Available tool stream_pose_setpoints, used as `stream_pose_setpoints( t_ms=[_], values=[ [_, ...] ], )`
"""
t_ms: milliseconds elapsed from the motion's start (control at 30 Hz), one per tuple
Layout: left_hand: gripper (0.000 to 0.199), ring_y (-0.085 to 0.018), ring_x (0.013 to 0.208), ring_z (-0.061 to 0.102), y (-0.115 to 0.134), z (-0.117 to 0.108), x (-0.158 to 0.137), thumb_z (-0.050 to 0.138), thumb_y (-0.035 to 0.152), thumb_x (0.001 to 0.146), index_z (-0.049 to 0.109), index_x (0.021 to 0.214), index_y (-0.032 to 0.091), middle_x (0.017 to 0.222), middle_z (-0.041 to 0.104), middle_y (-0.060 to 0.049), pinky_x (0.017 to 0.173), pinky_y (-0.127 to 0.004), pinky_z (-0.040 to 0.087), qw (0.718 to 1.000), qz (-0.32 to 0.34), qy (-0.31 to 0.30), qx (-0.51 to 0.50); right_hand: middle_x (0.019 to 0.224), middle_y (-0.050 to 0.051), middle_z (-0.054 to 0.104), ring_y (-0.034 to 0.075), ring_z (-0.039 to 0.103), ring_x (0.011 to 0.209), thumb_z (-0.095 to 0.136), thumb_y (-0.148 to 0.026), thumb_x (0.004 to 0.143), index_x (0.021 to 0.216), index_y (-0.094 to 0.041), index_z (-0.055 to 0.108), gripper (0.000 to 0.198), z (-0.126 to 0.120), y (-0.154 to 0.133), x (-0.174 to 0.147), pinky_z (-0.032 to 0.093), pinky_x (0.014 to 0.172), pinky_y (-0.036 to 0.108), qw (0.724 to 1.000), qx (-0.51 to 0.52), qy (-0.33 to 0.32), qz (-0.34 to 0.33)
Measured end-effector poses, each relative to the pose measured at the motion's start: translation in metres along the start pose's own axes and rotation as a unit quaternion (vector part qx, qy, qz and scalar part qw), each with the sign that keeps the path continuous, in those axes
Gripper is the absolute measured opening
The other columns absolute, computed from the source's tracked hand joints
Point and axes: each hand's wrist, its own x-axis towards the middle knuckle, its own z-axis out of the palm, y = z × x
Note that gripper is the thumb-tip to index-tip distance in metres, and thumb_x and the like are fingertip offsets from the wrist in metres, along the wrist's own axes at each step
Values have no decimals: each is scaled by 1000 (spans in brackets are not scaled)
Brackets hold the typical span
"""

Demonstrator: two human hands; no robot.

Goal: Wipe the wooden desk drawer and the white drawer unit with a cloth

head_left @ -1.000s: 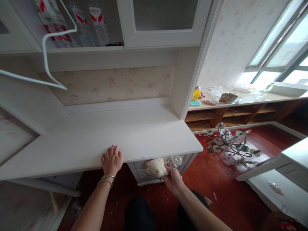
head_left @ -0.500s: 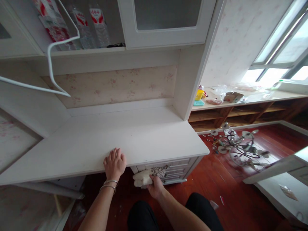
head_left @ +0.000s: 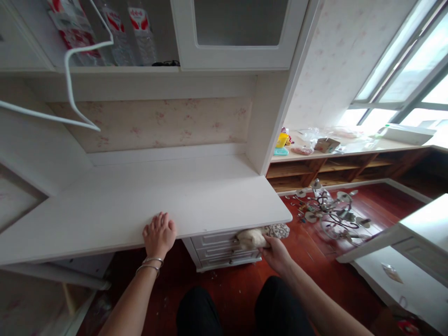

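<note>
My left hand [head_left: 159, 234] lies flat on the front edge of a white desk top [head_left: 147, 196], two bangles on its wrist. My right hand [head_left: 276, 254] reaches below the desk's right end and grips a bundle of cream cloth [head_left: 251, 238] with a patterned piece [head_left: 278, 229] beside it. The bundle sits in front of a white drawer unit [head_left: 217, 249] under the desk, partly hidden by the desk edge. My knees in dark trousers show at the bottom.
A white hanger [head_left: 72, 79] hangs at upper left before a shelf of water bottles [head_left: 140, 35]. A glass cabinet door [head_left: 238, 32] is above. A chandelier [head_left: 329, 212] lies on the red wood floor. A cluttered window ledge [head_left: 350, 147] runs right; white furniture [head_left: 402, 252] stands at right.
My right hand has carried the cloth bundle from the left side of the drawer unit to its right, up near the desk's right corner. My left hand has stayed on the desk edge.
</note>
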Motion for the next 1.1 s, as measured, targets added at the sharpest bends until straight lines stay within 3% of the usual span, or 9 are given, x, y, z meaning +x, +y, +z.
stream_pose_setpoints(
  t_ms=[200, 333, 500, 600, 767, 933, 1000, 1067, 1100],
  values=[
    [46, -31, 132, 45, -2, 2, -1, 31, 32, 97, 59, 131, 17, 143, 54, -12, 109, -52, 31, 1000, 3, 11, -2, 88, 11, 74, 22, 74, 80, 56, 1, 82, 112, -8, 63, 32, 48, -22, -61, 63, 63, 28, 996, 17, -26, 80],
    [47, -31, 132, 46, -2, 5, -2, 30, 30, 98, 60, 131, 16, 143, 54, -13, 109, -51, 31, 999, 10, 32, -9, 96, 12, 74, 23, 73, 89, 58, -4, 85, 114, -7, 62, 30, 104, -15, -90, 63, 72, 30, 988, 28, -109, 105],
    [47, -30, 134, 43, -4, 9, 0, 31, 32, 98, 57, 134, 18, 146, 52, -11, 110, -54, 29, 1000, -8, 3, -13, 101, 9, 74, 20, 70, 99, 54, -7, 89, 114, -10, 62, 26, 198, 12, -84, 61, 80, 30, 965, 82, -234, 89],
    [48, -31, 135, 42, -4, 10, 1, 31, 31, 98, 56, 136, 17, 145, 52, -12, 111, -53, 28, 1000, -3, 7, -19, 98, 3, 73, 15, 69, 93, 54, -13, 92, 113, -15, 61, 22, 234, 38, -61, 58, 78, 24, 966, 53, -246, 57],
    [46, -30, 133, 44, -1, 6, -2, 32, 30, 98, 58, 134, 18, 144, 53, -11, 112, -52, 27, 999, -2, 35, -21, 71, -1, 66, 9, 62, 59, 56, -14, 92, 94, -13, 62, 6, 208, 81, -41, 53, 62, 19, 968, -92, -194, 128],
    [45, -31, 133, 44, -1, 4, -4, 32, 29, 98, 59, 132, 17, 143, 54, -12, 112, -53, 26, 999, 4, 36, -24, 93, 12, 74, 17, 71, 75, 68, -13, 82, 102, -10, 65, 21, 147, 66, -52, 56, 71, 29, 926, -234, -243, 171],
    [46, -32, 134, 43, -2, 4, -2, 33, 29, 97, 58, 132, 16, 144, 53, -13, 113, -55, 26, 999, -2, 22, -41, 101, 11, 75, 17, 71, 79, 67, -19, 83, 104, -13, 66, 22, 133, 38, -48, 55, 74, 30, 909, -312, -258, 101],
    [46, -33, 136, 41, -3, 2, 2, 34, 29, 96, 59, 131, 13, 145, 51, -15, 115, -57, 25, 996, -11, 3, -88, 104, 10, 74, 17, 70, 83, 61, -22, 87, 103, -15, 67, 18, 123, 0, -34, 55, 77, 31, 891, -392, -227, -30],
    [44, -33, 136, 41, -3, -3, 4, 37, 28, 94, 61, 128, 12, 144, 51, -17, 115, -57, 25, 991, -25, -13, -129, 106, 9, 74, 17, 69, 88, 58, -23, 89, 104, -16, 67, 20, 117, -22, -24, 54, 80, 31, 861, -457, -190, -118]
  ],
)
